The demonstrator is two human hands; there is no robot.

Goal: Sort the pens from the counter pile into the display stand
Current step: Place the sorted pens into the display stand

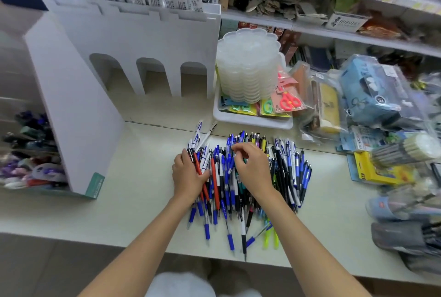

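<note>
- Counter (133,189) near edge: a few strays from the pen pile (225,201) poke toward it, and one black-tipped pen (244,244) nearly reaches the lip. Risk: any sweep through the pile rolls these off.
- Left hand (188,177), at the pile's left edge: thumb curled over a handful of pens (197,164), red ones among them. The pens are mixed and not lined up, so they could fan out or slip when lifted.
- Right hand (253,165), over the pile's far middle: fingers bent down onto the pens. Cannot tell if one is pinched.
- Pile itself: mostly blue, some black, red and yellow pens, crossing each other. Pulling one may drag its neighbours.
- Loose white-blue pens (198,134), just behind the pile's left side.
- White tray (253,122), just behind the pile, holds a stack of clear lids (248,65). Risk: a reach past the pile could knock the stack.
- Display stand (143,34), behind and left of the pile: top slots are packed, arched openings face the pile. Risk: pens going into the wrong slot. No pens from the pile seen there yet.
</note>
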